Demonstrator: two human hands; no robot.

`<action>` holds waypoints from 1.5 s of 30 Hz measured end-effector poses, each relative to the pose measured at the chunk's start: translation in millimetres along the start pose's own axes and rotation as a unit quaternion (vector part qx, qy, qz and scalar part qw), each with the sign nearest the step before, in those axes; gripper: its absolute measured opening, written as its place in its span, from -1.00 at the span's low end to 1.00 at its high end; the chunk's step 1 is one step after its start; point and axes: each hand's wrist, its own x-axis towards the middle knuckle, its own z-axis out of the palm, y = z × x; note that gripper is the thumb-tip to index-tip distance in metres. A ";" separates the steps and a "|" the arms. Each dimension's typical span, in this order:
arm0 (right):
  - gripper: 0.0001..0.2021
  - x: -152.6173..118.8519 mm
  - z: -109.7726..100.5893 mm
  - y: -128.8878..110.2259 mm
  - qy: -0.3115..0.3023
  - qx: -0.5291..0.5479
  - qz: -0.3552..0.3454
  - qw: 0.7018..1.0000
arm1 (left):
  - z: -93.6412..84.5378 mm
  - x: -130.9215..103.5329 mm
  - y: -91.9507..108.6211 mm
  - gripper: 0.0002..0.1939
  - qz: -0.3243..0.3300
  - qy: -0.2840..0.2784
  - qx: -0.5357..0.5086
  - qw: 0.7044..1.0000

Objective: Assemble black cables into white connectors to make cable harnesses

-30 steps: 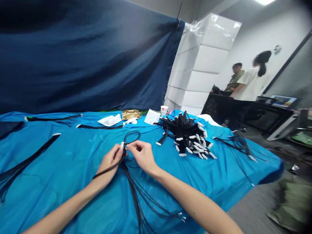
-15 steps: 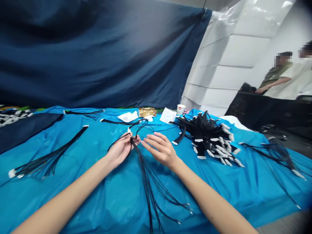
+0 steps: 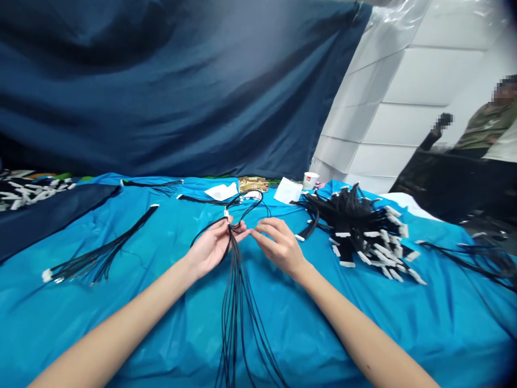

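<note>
A wire harness [image 3: 234, 280] of thin black wires hangs from my left hand [image 3: 210, 247], which is closed around it near a small white connector [image 3: 226, 213]. The loose wire ends fall toward the table's front edge, past the bottom of the view. Above the fingers, several wires bend up into a loop [image 3: 262, 197]. My right hand [image 3: 281, 247] is just to the right, its fingertips pinched together close to my left fingertips. Whatever lies in that pinch is too small to make out.
Blue sheeting [image 3: 177, 318] covers the table. On the right lies a pile of black harnesses [image 3: 359, 221] with white connectors; another harness [image 3: 105, 245] lies left. A gold packet [image 3: 253, 184], white papers [image 3: 288, 190] and a paper cup [image 3: 310, 180] stand behind. A person [image 3: 488, 126] is far right.
My right hand's fingers, spread before, have closed into a pinch near my left fingertips. The hanging wires have swung left and straighter down. The whole view has shifted, with the table things further right.
</note>
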 end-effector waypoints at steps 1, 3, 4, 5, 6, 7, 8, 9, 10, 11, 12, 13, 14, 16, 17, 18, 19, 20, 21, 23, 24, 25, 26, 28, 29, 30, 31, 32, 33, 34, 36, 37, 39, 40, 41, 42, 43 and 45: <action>-0.84 -0.1 0.7 -1.7 0.000 0.008 0.006 1.000 | 0.8 0.0 -1.1 -0.75 0.002 0.008 -0.003 1.000; -0.81 -0.3 1.8 -5.5 0.016 0.019 0.015 1.000 | 1.6 0.7 -3.3 -0.75 0.004 0.032 -0.007 0.999; -0.78 -0.3 2.2 -7.3 0.026 0.019 0.015 0.999 | 1.5 1.2 -4.5 -0.76 0.003 0.045 -0.008 0.999; -0.76 -0.2 2.6 -9.0 0.032 0.017 0.010 0.999 | 1.2 1.8 -5.8 -0.76 0.000 0.056 -0.007 0.998; -0.75 -0.1 2.9 -10.5 0.035 0.014 0.000 0.999 | 0.8 2.2 -7.0 -0.77 -0.005 0.064 -0.005 0.998; -0.75 0.1 3.2 -11.8 0.034 0.011 -0.012 0.999 | 0.4 2.5 -8.4 -0.77 -0.011 0.067 -0.002 0.998; -0.76 0.4 3.6 -12.9 0.034 0.009 -0.025 0.999 | 0.0 2.6 -9.7 -0.78 -0.019 0.067 0.001 0.998; -0.77 0.6 4.0 -13.7 0.034 0.006 -0.036 0.999 | -0.2 2.5 -11.1 -0.78 -0.026 0.065 0.005 0.998; -0.78 0.7 4.3 -14.1 0.035 0.002 -0.044 0.998 | -0.1 2.1 -12.5 -0.79 -0.032 0.063 0.009 0.997; -0.79 0.7 4.5 -14.4 0.036 -0.002 -0.051 0.998 | 0.1 1.4 -13.9 -0.79 -0.033 0.063 0.011 0.997; -0.80 0.6 4.6 -14.4 0.038 -0.007 -0.057 0.998 | 0.5 0.7 -15.2 -0.79 -0.034 0.062 0.014 0.997; -0.81 0.4 4.5 -14.2 0.039 -0.012 -0.062 0.997 | 1.0 -0.1 -16.4 -0.79 -0.034 0.061 0.015 0.997; -0.82 0.2 4.2 -14.0 0.039 -0.018 -0.068 0.997 | 1.5 -1.0 -17.4 -0.78 -0.033 0.060 0.017 0.997; -0.85 0.0 3.2 -13.5 0.038 -0.031 -0.083 0.995 | 2.4 -2.3 -19.0 -0.78 -0.033 0.056 0.019 0.998; -0.86 -0.1 2.6 -13.5 0.035 -0.040 -0.091 0.994 | 2.6 -2.8 -19.6 -0.78 -0.033 0.052 0.020 0.998; -0.87 0.0 2.0 -13.5 0.032 -0.047 -0.098 0.994 | 2.6 -3.1 -20.0 -0.78 -0.033 0.048 0.021 0.998; -0.88 0.1 1.4 -13.7 0.028 -0.052 -0.105 0.993 | 2.7 -3.3 -20.2 -0.78 -0.032 0.045 0.022 0.998; -0.88 0.3 1.0 -14.0 0.026 -0.056 -0.109 0.992 | 2.6 -3.4 -20.3 -0.78 -0.033 0.043 0.022 0.998; -0.88 0.6 0.6 -14.3 0.025 -0.057 -0.111 0.992 | 2.6 -3.4 -20.4 -0.77 -0.033 0.041 0.021 0.998; -0.88 1.4 0.1 -14.9 0.031 -0.055 -0.110 0.992 | 2.7 -3.2 -20.3 -0.77 -0.036 0.041 0.019 0.998; -0.87 1.8 -0.1 -15.2 0.036 -0.054 -0.110 0.992 | 2.7 -3.1 -20.3 -0.77 -0.038 0.040 0.018 0.998; -0.87 2.2 -0.4 -15.4 0.041 -0.052 -0.109 0.992 | 2.7 -3.1 -20.3 -0.77 -0.039 0.038 0.017 0.998; -0.86 2.5 -0.6 -15.5 0.045 -0.052 -0.109 0.992 | 2.7 -3.1 -20.3 -0.76 -0.042 0.035 0.017 0.998; -0.87 2.8 -1.1 -15.8 0.048 -0.053 -0.107 0.992 | 2.4 -3.3 -20.3 -0.76 -0.047 0.026 0.018 0.998; -0.87 2.8 -1.2 -15.9 0.048 -0.055 -0.104 0.992 | 2.1 -3.5 -20.2 -0.76 -0.049 0.022 0.019 0.998; -0.87 2.7 -1.3 -16.1 0.048 -0.057 -0.101 0.992 | 1.9 -3.7 -20.1 -0.76 -0.051 0.019 0.020 0.998; -0.87 2.4 -1.4 -16.3 0.048 -0.059 -0.097 0.992 | 1.7 -3.9 -19.9 -0.76 -0.051 0.016 0.022 0.998; -0.86 2.0 -1.3 -16.5 0.049 -0.060 -0.095 0.992 | 1.7 -4.1 -19.6 -0.76 -0.051 0.015 0.023 0.998; -0.86 1.6 -1.3 -16.8 0.051 -0.062 -0.092 0.993 | 1.7 -4.3 -19.2 -0.76 -0.051 0.015 0.024 0.998; -0.85 1.3 -1.2 -17.0 0.054 -0.063 -0.090 0.992 | 2.0 -4.5 -18.8 -0.76 -0.052 0.014 0.024 0.998; -0.84 0.6 -1.1 -17.5 0.056 -0.063 -0.087 0.993 | 2.8 -4.9 -18.0 -0.76 -0.057 0.015 0.023 0.998; -0.83 0.4 -1.1 -17.5 0.057 -0.061 -0.086 0.993 | 3.4 -5.1 -17.7 -0.76 -0.059 0.015 0.022 0.998; -0.82 0.4 -1.3 -17.4 0.057 -0.057 -0.086 0.993 | 4.5 -5.5 -17.6 -0.76 -0.059 0.019 0.022 0.998; -0.82 0.5 -1.5 -17.3 0.057 -0.055 -0.087 0.993 | 4.9 -5.6 -17.8 -0.76 -0.058 0.023 0.023 0.998; -0.83 0.8 -1.8 -17.1 0.056 -0.053 -0.089 0.993 | 5.2 -5.6 -18.2 -0.76 -0.058 0.026 0.022 0.998; -0.84 1.0 -2.0 -17.0 0.055 -0.052 -0.091 0.993 | 5.3 -5.6 -18.7 -0.76 -0.058 0.028 0.022 0.998; -0.85 1.2 -2.3 -16.9 0.052 -0.052 -0.093 0.993 | 5.4 -5.5 -19.2 -0.76 -0.058 0.029 0.020 0.998; -0.87 1.4 -2.6 -17.0 0.046 -0.053 -0.096 0.993 | 5.5 -5.3 -20.4 -0.77 -0.058 0.028 0.018 0.998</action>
